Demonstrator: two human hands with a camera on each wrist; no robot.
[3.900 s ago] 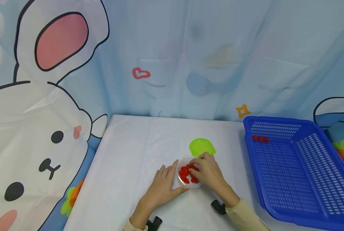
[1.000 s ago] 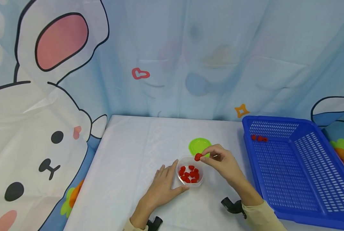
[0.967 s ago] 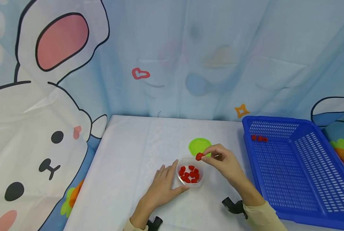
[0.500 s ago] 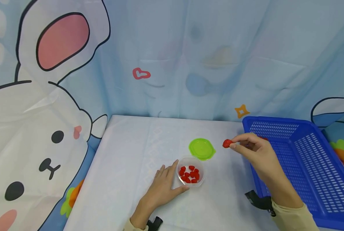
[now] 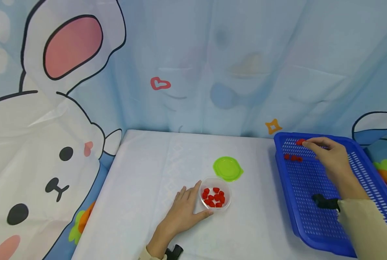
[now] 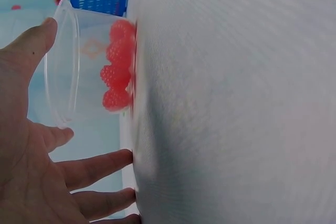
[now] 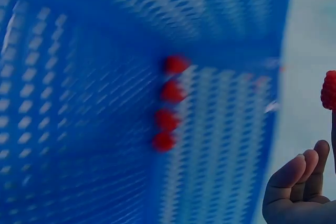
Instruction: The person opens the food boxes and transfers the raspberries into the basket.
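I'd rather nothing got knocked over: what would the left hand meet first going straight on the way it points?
Probably the clear round plastic tub holding red raspberries, directly beside the left hand; any remaining gap is hard to judge.

Staged set: white table (image 5: 141, 187), cartoon backdrop (image 5: 186, 47)

The left hand (image 5: 181, 215) and right hand (image 5: 336, 157) are bare; the left sleeve (image 5: 149, 254) and right sleeve (image 5: 365, 225) are pale beige; the left wrist camera (image 5: 175, 252) and right wrist camera (image 5: 325, 202) are black and stubby
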